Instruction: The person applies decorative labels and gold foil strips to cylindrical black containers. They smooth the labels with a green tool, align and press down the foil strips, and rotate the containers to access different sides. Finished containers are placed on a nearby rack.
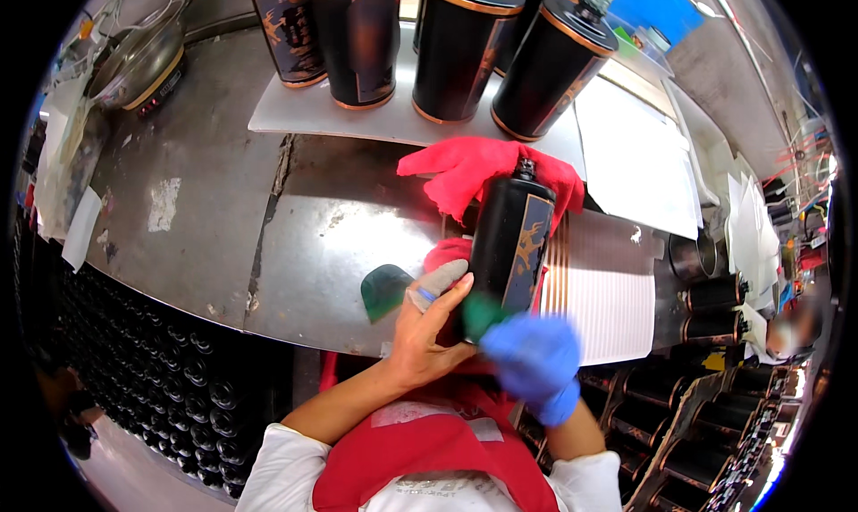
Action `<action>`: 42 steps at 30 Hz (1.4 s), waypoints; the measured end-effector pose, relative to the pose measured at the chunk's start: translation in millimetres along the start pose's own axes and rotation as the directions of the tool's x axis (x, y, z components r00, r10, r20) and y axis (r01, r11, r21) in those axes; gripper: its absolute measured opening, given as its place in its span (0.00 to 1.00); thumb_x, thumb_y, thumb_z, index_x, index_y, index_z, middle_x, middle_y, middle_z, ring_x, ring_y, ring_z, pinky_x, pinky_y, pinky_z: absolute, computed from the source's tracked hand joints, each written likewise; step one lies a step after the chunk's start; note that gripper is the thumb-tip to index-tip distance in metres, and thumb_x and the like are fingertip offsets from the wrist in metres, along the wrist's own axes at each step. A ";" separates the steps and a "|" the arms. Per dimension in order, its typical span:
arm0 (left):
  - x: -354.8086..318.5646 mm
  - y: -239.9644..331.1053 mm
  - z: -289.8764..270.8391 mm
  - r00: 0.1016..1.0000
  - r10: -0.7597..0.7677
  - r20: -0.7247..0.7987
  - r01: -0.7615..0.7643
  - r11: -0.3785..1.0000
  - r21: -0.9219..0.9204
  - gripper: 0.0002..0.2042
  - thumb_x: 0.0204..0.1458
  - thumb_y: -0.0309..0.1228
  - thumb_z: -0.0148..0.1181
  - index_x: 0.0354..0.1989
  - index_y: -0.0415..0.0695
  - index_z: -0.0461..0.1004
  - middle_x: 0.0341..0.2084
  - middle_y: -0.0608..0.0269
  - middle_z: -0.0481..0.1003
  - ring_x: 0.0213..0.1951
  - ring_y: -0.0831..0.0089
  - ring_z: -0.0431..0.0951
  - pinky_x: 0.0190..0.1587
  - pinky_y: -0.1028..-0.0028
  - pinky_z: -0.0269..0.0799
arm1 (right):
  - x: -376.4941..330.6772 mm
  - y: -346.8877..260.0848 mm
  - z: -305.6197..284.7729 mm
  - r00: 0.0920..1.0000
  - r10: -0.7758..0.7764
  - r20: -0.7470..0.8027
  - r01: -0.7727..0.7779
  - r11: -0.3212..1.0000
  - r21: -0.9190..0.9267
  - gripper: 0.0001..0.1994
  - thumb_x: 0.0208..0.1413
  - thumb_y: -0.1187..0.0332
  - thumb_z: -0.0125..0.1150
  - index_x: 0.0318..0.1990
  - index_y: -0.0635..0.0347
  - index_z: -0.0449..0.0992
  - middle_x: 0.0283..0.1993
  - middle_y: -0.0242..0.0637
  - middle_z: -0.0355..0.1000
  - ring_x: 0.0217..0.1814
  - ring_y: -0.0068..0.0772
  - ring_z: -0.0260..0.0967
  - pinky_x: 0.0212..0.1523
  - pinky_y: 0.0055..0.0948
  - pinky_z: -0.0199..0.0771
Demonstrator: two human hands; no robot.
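A black bottle with a decorated grey-and-gold label leans on a red cloth, its neck pointing away from me. My left hand grips the lower left side of the bottle; grey covering and a blue band sit on one finger. My right hand, in a blue glove, is smeared by motion at the bottle's base. Its closed fingers hold a green piece, blurred, against or close to the bottle's lower end. A similar dark green flat piece with a rounded edge lies on the metal table, left of my left hand.
Several larger black bottles with copper-coloured rims stand on a white board at the back. A metal pan sits far left. White sheets and a ribbed white panel lie right. Racked bottles fill the lower left.
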State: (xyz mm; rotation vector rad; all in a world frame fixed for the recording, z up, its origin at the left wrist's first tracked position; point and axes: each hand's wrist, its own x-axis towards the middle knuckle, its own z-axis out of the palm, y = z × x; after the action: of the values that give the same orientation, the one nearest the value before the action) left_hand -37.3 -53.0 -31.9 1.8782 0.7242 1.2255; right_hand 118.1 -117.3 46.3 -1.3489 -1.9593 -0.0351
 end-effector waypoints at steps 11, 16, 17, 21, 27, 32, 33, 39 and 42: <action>8.4 -4.2 -1.8 1.000 0.028 -0.008 -0.028 0.994 -0.108 0.35 0.33 0.29 0.74 0.53 0.37 0.64 0.49 0.44 0.69 0.50 0.50 0.70 0.52 0.62 0.64 | -31.6 -6.8 -35.8 0.929 0.327 0.174 -0.370 0.843 0.390 0.12 0.33 0.82 0.67 0.31 0.59 0.80 0.28 0.39 0.74 0.26 0.29 0.71 0.26 0.23 0.69; 8.0 -3.1 -2.1 0.999 0.024 0.036 -0.021 0.997 -0.073 0.35 0.32 0.31 0.75 0.51 0.33 0.65 0.44 0.48 0.73 0.48 0.60 0.74 0.52 0.68 0.67 | 54.6 58.9 -20.1 0.893 0.348 -0.286 -0.354 0.935 0.033 0.11 0.41 0.83 0.65 0.34 0.62 0.77 0.31 0.37 0.72 0.35 0.30 0.70 0.31 0.25 0.70; 8.4 -2.5 -3.2 0.999 0.017 0.040 -0.015 0.998 -0.066 0.35 0.32 0.31 0.76 0.51 0.33 0.65 0.44 0.48 0.73 0.47 0.60 0.75 0.51 0.69 0.67 | 59.3 58.3 -12.0 0.910 0.315 -0.270 -0.312 0.949 0.055 0.14 0.37 0.83 0.67 0.35 0.60 0.77 0.32 0.38 0.72 0.35 0.33 0.71 0.33 0.28 0.71; 0.7 -8.2 -1.7 1.000 -0.018 0.025 0.018 0.999 -0.031 0.37 0.32 0.35 0.76 0.52 0.35 0.64 0.43 0.48 0.73 0.44 0.58 0.75 0.46 0.67 0.69 | 12.5 18.3 -4.7 0.983 -0.050 0.177 0.055 0.998 -0.023 0.21 0.32 0.73 0.66 0.41 0.45 0.80 0.35 0.28 0.73 0.30 0.27 0.69 0.25 0.25 0.67; 0.6 -11.8 2.3 0.999 -0.035 0.010 0.035 0.998 -0.053 0.38 0.31 0.36 0.76 0.52 0.36 0.63 0.43 0.49 0.73 0.41 0.57 0.76 0.42 0.67 0.70 | -16.6 -9.2 -34.3 0.969 0.178 0.170 -0.202 0.970 0.133 0.20 0.30 0.69 0.71 0.38 0.46 0.80 0.32 0.24 0.73 0.24 0.25 0.67 0.23 0.23 0.63; -2.7 -11.7 -1.9 0.998 -0.038 0.055 0.037 0.999 0.017 0.40 0.28 0.35 0.78 0.52 0.33 0.63 0.44 0.50 0.71 0.43 0.63 0.74 0.47 0.71 0.68 | 23.7 11.4 -41.6 0.881 0.249 0.403 -0.335 0.929 0.157 0.15 0.39 0.73 0.69 0.39 0.52 0.79 0.32 0.32 0.74 0.27 0.33 0.70 0.29 0.28 0.70; -1.7 -11.5 -1.8 0.999 -0.034 0.042 0.034 0.999 -0.003 0.40 0.28 0.35 0.78 0.52 0.33 0.63 0.43 0.51 0.71 0.43 0.63 0.74 0.47 0.71 0.68 | 42.6 33.5 -32.5 0.935 0.238 0.263 -0.279 0.952 0.130 0.15 0.40 0.73 0.69 0.39 0.53 0.79 0.32 0.34 0.74 0.28 0.34 0.70 0.30 0.28 0.70; 5.5 -2.2 -2.6 0.997 -0.014 0.076 0.011 0.999 0.043 0.40 0.29 0.36 0.78 0.51 0.32 0.63 0.43 0.49 0.71 0.42 0.63 0.75 0.46 0.71 0.69 | 115.6 92.8 -18.0 0.994 0.065 -0.092 -0.079 0.983 -0.164 0.15 0.37 0.76 0.68 0.37 0.53 0.79 0.33 0.33 0.74 0.36 0.32 0.70 0.35 0.28 0.69; 2.6 -8.4 -2.6 0.997 -0.029 0.073 0.028 0.999 0.020 0.41 0.29 0.36 0.77 0.52 0.31 0.61 0.42 0.48 0.72 0.43 0.61 0.75 0.47 0.69 0.69 | 67.8 51.8 -17.0 0.972 -0.198 0.124 0.215 0.967 -0.140 0.20 0.35 0.74 0.64 0.41 0.46 0.78 0.36 0.27 0.72 0.35 0.27 0.69 0.32 0.28 0.68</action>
State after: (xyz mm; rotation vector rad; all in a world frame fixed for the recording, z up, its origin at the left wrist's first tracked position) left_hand -39.1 -45.7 -37.1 1.9119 0.7230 1.1289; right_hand 158.3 -47.4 78.9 -1.2586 -2.2229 -0.2196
